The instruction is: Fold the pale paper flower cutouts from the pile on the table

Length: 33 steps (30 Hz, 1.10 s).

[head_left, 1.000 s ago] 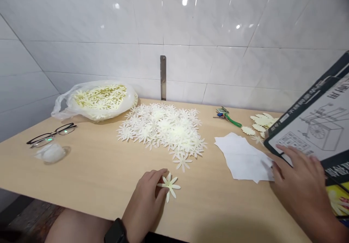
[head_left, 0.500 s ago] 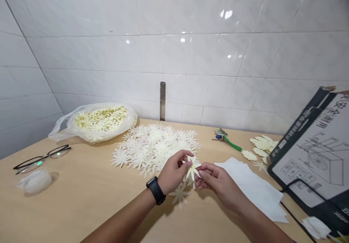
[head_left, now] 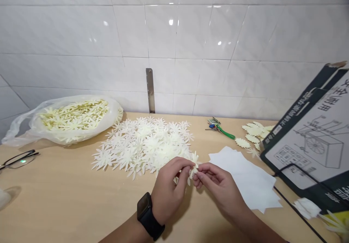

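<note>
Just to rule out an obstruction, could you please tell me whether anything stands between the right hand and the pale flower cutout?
Nothing visible does: the right hand and left hand both have fingertips at the pale flower cutout. The heap of flower cutouts lies beyond, not between.

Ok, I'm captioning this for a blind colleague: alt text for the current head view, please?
A person's left hand and right hand pinch a pale flower cutout above a table. Beyond lies a heap of similar cutouts, with a bag of more at left and white paper and a box at right.
</note>
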Each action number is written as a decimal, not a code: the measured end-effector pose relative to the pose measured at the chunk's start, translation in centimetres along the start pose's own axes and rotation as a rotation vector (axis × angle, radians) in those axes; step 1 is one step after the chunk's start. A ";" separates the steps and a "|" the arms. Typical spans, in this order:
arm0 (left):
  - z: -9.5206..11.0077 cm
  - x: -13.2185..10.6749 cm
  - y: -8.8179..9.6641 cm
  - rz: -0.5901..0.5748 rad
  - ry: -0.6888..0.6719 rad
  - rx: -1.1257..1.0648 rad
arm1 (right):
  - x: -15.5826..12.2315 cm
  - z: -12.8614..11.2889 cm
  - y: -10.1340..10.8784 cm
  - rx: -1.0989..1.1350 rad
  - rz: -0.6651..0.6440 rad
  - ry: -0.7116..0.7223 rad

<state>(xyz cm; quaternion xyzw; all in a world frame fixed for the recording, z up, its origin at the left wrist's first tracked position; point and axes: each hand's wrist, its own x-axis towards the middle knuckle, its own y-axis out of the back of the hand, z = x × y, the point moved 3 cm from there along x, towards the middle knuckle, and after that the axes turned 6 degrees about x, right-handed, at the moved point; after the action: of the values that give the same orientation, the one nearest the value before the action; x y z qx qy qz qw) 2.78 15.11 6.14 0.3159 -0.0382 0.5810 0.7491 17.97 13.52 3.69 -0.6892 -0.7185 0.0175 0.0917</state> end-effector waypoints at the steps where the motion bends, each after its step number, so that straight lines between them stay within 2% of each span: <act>1: -0.1 0.0 0.0 -0.018 0.042 -0.059 | -0.1 0.1 0.0 -0.010 0.014 0.007; 6: -1.2 0.7 0.0 -0.062 0.316 -0.324 | -0.3 0.8 0.2 -0.020 0.018 0.012; 8: -1.4 1.0 0.1 -0.094 0.361 -0.390 | -0.3 1.0 0.3 -0.003 0.014 0.009; 17: -1.1 1.2 0.5 -0.126 0.331 -0.427 | -0.4 0.6 0.2 -0.003 -0.019 0.013; 23: -1.5 0.9 0.1 -0.171 0.322 -0.423 | -0.3 0.6 0.5 -0.049 -0.039 0.024; 29: -1.0 0.4 -0.3 -0.050 0.232 -0.139 | -0.5 0.6 -0.1 -0.034 -0.041 0.028; 33: -1.5 0.8 0.9 0.055 0.284 -0.130 | -0.3 1.1 0.2 -0.028 0.009 -0.030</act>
<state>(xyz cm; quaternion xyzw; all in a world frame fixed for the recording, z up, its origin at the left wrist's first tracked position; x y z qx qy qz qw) 1.81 16.73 5.64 0.1801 0.0219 0.6363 0.7498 18.02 13.37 2.60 -0.6932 -0.7170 0.0178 0.0712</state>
